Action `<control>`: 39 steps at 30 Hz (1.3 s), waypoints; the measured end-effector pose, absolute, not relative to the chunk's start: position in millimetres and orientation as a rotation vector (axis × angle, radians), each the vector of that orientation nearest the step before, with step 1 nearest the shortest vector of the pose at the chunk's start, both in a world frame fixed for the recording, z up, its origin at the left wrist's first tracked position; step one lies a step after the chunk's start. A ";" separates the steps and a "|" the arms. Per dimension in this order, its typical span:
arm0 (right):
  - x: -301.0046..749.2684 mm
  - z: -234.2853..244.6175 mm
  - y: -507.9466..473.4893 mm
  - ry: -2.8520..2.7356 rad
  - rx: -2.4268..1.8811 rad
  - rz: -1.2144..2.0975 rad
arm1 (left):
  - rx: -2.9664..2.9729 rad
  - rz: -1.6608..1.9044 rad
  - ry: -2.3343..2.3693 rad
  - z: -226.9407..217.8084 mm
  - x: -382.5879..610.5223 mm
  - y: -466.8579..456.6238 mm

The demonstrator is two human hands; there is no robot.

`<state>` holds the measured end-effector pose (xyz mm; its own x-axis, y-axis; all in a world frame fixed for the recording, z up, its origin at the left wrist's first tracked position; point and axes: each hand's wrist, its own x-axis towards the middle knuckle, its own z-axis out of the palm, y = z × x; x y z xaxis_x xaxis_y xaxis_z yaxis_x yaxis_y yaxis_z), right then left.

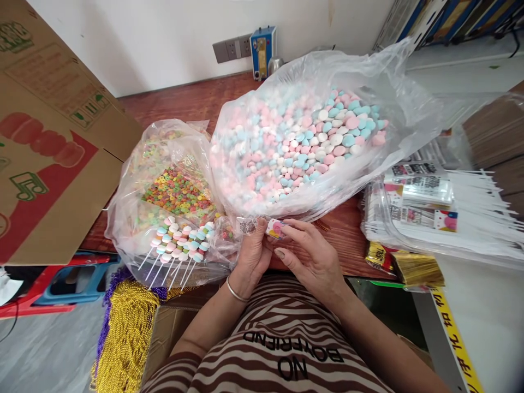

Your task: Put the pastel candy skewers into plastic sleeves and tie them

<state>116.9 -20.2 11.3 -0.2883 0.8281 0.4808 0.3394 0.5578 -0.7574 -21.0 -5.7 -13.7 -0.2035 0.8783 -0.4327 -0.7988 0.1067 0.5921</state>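
My left hand pinches a small clear plastic bag with a colourful printed end between thumb and fingers. Silvery film with dark lettering sticks out left of the thumb. My right hand touches the bag's printed end with its fingertips, while its thumb stands apart below. Left of my hands, several marshmallow skewers with white sticks lie on a clear bag of colourful ring-shaped cereal. Beyond my hands rests a large open plastic bag of pink, white and blue marshmallows.
A cardboard box stands at the left. To the right, a clear plastic tray holds white sticks and printed bags, with gold twist ties below it. A blue device stands by the wall. Gold bead strings hang at lower left.
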 end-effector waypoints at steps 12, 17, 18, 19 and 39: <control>123.2 -3.1 -6.0 -2.057 -0.912 0.258 | 0.252 1.516 0.891 -11.2 -21.3 -6.7; 129.7 3.8 -0.8 -2.101 -0.897 0.176 | 0.238 1.431 0.823 -13.9 -23.6 -7.5; 130.4 5.1 -0.3 -2.101 -0.901 0.182 | 0.236 1.404 0.806 -13.8 -24.2 -7.6; 130.8 6.3 0.0 -2.101 -0.906 0.186 | 0.232 1.375 0.792 -13.5 -24.7 -7.7; 121.7 38.5 -19.2 -1.918 -0.777 0.400 | 0.089 1.428 0.563 -1.9 -43.9 -19.5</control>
